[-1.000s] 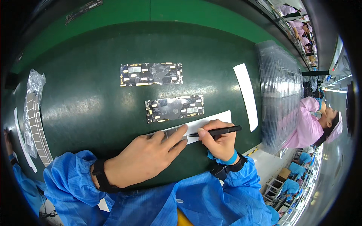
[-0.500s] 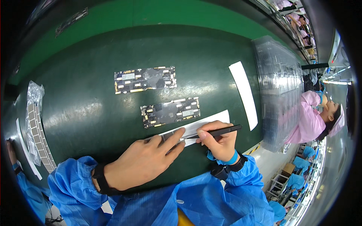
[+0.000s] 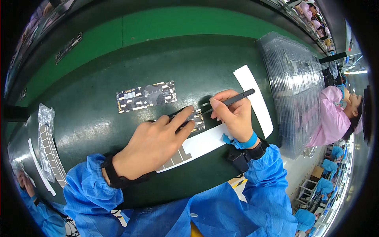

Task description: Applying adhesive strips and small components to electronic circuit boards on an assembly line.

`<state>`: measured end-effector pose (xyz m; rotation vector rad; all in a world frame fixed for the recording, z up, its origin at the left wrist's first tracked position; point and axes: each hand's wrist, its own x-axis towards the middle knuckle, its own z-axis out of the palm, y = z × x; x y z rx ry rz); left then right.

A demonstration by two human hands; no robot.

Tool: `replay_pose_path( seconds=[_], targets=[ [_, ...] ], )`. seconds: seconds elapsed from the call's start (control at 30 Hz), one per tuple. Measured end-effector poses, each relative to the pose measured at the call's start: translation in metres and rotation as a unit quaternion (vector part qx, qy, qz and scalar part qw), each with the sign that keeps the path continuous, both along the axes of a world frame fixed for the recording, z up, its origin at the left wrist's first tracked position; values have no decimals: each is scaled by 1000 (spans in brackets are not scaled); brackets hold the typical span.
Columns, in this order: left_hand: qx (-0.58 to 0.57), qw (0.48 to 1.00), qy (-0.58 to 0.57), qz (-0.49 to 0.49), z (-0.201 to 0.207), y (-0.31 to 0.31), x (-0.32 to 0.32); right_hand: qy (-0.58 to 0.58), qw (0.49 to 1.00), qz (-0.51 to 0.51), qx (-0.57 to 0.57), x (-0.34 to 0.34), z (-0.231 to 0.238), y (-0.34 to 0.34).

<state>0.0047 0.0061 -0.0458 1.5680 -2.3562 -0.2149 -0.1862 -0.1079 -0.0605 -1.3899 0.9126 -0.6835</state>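
My right hand (image 3: 237,120) grips black tweezers (image 3: 240,97) like a pen. Their tip is at the right end of the nearer dark circuit board (image 3: 200,123); whether it pinches anything is too small to tell. Spread over that board's left part, my left hand (image 3: 150,148) has its fingers stretched out and the index fingertip beside the tweezers' tip. Below the board lies a white backing strip (image 3: 209,139) with grey rectangular stickers (image 3: 179,158) at its left end, partly under my left hand. A second circuit board (image 3: 147,97) lies farther off.
Stacked clear plastic trays (image 3: 292,94) stand along the right edge, beside a blank white strip (image 3: 254,98). At left are a sheet of grey stickers (image 3: 50,152), a clear bag (image 3: 45,114) and another person's hand (image 3: 27,185). A person in pink (image 3: 329,112) sits beyond the trays.
Both hands have moved from the sticker strip up to the nearer board, the tweezers still in my right hand. More of the strip shows now. The view has shifted slightly.
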Motion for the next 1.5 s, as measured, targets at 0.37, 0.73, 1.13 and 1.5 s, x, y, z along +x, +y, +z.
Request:
replay_pose_path(
  seconds=[0.37,0.73,1.13,1.5],
  targets=[
    [12,1000,9,-3,-5,-4,1,23,999,16,-22,0,-11,-1],
    [24,1000,9,8,-6,-5,-1,59,997,32,-37,0,-14,-1],
    [33,999,-6,20,-7,-7,-10,44,995,-14,-83,1,-9,1],
    [10,1000,-13,9,15,11,-4,-6,997,-58,-57,-17,11,6]
  ],
)
